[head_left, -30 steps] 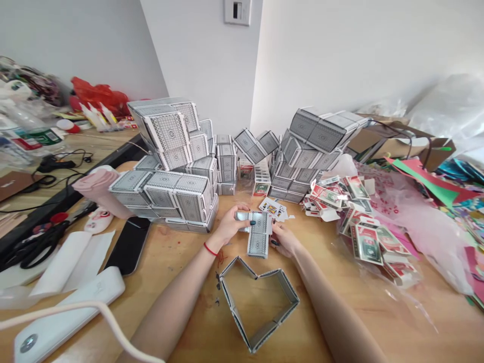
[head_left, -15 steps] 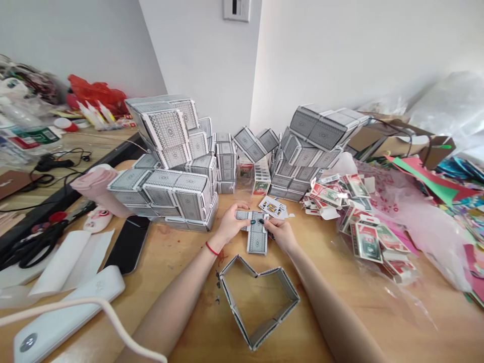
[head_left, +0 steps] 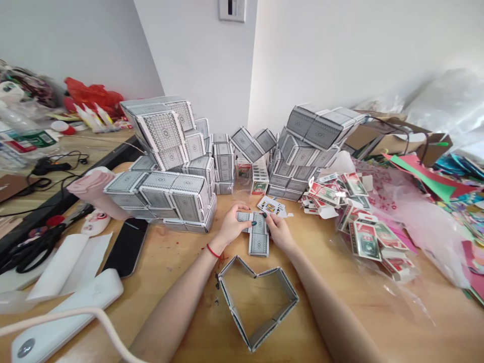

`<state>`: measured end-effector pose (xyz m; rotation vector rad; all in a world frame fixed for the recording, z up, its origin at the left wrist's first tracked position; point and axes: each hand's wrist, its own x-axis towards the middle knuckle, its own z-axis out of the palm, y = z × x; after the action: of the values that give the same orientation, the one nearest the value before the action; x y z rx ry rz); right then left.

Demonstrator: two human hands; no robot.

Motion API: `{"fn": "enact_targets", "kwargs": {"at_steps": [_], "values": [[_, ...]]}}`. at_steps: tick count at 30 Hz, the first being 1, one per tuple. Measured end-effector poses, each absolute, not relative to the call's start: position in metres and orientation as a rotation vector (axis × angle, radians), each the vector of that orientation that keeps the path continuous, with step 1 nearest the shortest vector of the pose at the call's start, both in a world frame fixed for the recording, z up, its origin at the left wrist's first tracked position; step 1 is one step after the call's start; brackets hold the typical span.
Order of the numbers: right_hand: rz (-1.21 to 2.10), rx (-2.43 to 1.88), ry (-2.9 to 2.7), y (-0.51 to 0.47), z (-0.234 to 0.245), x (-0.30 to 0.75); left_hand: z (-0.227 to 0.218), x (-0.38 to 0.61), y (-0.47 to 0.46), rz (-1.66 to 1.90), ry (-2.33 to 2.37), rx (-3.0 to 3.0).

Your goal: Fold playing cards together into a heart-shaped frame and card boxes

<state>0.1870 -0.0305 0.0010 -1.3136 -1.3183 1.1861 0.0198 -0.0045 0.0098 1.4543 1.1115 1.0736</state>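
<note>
At the centre of the table [head_left: 162, 257], it's the patterned card piece [head_left: 259, 243]! The left hand [head_left: 229, 225] pinches its left end, thumb on top; the right hand [head_left: 280, 233] grips its upper right edge. Loose cards [head_left: 272, 207] lie just beyond, the heart-shaped frame [head_left: 289, 285] sits nearer, and stacked card blocks [head_left: 188, 197] rise behind.

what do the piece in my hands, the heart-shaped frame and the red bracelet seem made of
Held piece: likely smooth, coated card stock, given its flat panels and printed grey patterns. Heart-shaped frame: probably similar stock, judging by its thin, flat, upright sides; finish unclear. Red bracelet: perhaps cord, being thin and plain; weave too small to see.
</note>
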Motion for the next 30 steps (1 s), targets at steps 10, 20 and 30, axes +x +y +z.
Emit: {"fn": "enact_targets", "kwargs": {"at_steps": [10,20,30], "values": [[1.013,-1.369,-1.526,-0.028,-0.006,0.193,0.004,0.022,-0.003,1.189,1.061,1.321],[1.159,-1.365,-1.492,-0.032,-0.004,0.188,-0.002,0.021,-0.003,1.252,1.103,1.284],[1.024,-1.352,-1.589,-0.031,-0.012,0.189,0.000,0.019,-0.003,1.222,1.108,1.348]]}}
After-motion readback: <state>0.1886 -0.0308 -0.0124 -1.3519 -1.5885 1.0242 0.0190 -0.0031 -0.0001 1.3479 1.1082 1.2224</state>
